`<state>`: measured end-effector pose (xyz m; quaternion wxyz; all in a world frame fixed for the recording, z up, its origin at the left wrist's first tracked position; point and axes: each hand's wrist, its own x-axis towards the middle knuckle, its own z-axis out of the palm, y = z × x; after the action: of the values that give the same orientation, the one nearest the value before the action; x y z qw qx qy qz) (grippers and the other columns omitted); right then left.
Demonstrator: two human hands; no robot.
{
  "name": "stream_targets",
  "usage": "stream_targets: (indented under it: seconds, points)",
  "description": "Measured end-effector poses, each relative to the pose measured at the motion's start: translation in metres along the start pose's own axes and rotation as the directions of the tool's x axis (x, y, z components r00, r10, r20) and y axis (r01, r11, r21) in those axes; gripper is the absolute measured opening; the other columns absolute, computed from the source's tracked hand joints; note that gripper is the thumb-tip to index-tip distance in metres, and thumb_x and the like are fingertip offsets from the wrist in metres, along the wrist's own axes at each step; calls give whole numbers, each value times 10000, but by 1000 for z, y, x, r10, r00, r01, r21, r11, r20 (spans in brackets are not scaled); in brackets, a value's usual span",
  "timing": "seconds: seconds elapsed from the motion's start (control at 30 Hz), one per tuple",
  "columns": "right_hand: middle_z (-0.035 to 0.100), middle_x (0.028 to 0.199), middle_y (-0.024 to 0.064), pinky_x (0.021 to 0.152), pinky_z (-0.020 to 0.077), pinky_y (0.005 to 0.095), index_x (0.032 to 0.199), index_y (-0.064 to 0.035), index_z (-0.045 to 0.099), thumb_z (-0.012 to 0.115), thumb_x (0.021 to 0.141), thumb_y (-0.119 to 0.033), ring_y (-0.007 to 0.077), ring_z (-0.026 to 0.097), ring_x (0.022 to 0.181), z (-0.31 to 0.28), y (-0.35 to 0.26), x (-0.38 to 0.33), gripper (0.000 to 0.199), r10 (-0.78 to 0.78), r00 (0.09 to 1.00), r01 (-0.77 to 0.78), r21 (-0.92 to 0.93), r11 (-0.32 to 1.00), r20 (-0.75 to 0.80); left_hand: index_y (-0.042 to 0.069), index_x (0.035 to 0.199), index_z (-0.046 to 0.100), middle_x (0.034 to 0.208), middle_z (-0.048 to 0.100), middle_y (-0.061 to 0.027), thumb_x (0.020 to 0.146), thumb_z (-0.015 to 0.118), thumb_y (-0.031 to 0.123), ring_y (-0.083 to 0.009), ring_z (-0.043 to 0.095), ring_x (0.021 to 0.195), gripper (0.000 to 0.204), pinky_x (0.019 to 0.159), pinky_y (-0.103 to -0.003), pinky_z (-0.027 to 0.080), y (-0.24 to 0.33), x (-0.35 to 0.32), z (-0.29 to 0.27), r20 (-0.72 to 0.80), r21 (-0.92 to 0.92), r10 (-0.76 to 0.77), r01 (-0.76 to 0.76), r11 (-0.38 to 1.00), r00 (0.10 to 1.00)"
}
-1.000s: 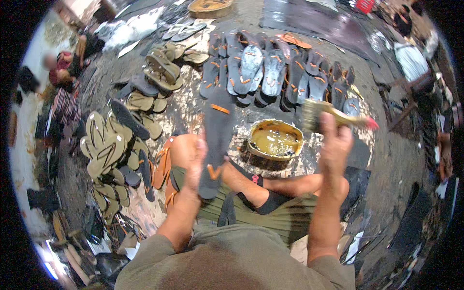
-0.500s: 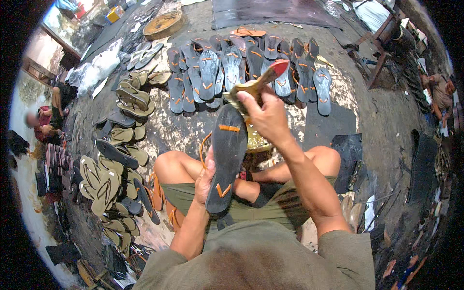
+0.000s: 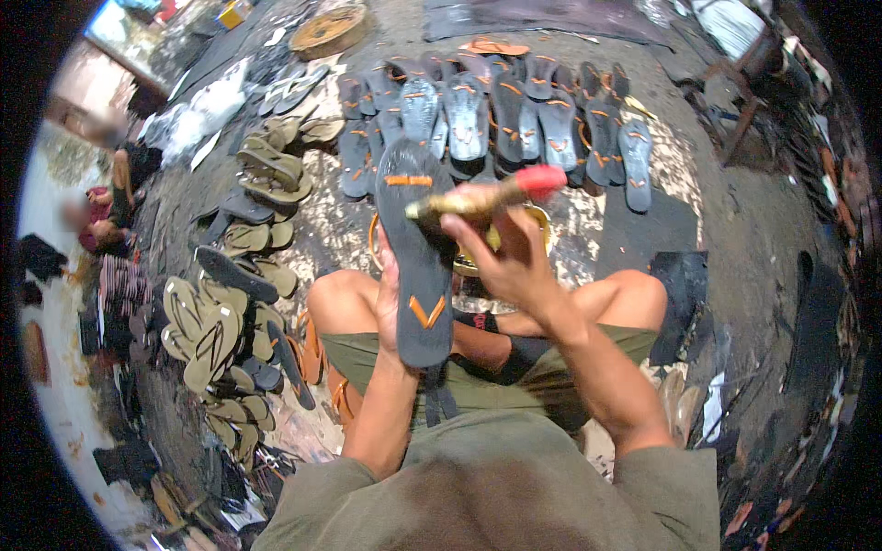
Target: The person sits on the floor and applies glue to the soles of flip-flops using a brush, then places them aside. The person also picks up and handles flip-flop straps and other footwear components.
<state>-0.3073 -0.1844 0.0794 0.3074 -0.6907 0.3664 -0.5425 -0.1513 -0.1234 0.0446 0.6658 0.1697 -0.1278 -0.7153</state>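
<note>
My left hand grips a black sandal sole by its left edge, holding it up over my lap. Orange strap ends show on its face, a bar near the top and a V near the bottom. An orange strap loop pokes out behind it on the left. My right hand is closed around a brush with a red handle end and a yellowish, caked body. The brush tip lies at the upper part of the sole, blurred by motion. Partly hidden behind my right hand is a yellow-rimmed container.
Rows of black soles with orange straps lie ahead of me. Olive flip-flops are heaped along the left. A round wooden block sits far left, black sheets lie at right, and people sit at far left.
My right hand has lowered the brush and turned it flatter, bringing its tip onto the sole. The sole has moved up and tilted slightly left in my left hand. The whole view has shifted slightly.
</note>
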Motion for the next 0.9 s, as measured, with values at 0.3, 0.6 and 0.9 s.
stream_targets:
  seconds: [0.3,0.6,0.9]
  points:
    - [724,1092,109,897,513,391,1121,-35,704,797,872,-80,258,670,1009,16,-45,-81,270,192,977,-212,316,925,92,182,1480,462,1314,609,-134,1035,538,489,-325,633,1114,545,913,-489,546,17,54,-15,-41,-77,46,-49,996,998]
    - [672,973,156,783,508,454,1098,-73,708,737,875,-158,377,625,882,21,-11,-9,241,-90,979,92,1,996,185,155,1533,404,1434,546,-113,1078,461,439,-251,582,1243,539,1097,-427,457,-4,39,-32,176,-477,-118,189,858,977]
    - [669,1142,70,962,488,315,1192,8,640,693,973,-117,162,612,1075,-53,-33,-47,257,435,888,-405,194,893,-149,93,1327,594,1133,713,-154,1052,406,577,-294,712,947,587,821,-440,602,138,233,-136,-185,434,-137,206,877,973]
